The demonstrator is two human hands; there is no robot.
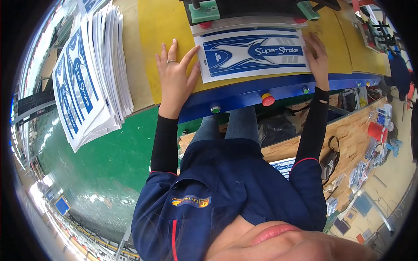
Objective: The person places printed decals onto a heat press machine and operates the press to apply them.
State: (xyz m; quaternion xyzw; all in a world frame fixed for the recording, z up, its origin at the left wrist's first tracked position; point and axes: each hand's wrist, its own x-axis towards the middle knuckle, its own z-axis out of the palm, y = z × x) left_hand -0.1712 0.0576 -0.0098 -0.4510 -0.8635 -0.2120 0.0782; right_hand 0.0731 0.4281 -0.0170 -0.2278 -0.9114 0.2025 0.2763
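Note:
A printed sheet [237,54] in blue and white, marked "Super Stroke", lies flat on the yellow work surface [152,26]. My left hand [175,76] rests at its left edge, palm down with fingers spread, the index fingertip and thumb at the paper's border. A ring shows on one finger. At the opposite edge is my right hand [318,58], its fingers stretched along the paper's side and partly over the border. Just beyond the sheet's far edge runs a pale bar [248,32] of the machine, with green blocks [204,11] above it.
A tall stack of similar printed sheets [82,87] stands to the left, overhanging the table edge. Along the blue front panel [244,96] sit a red push button [267,99] and green buttons [215,109]. A wooden shelf [283,148] holding a dark bag lies below right.

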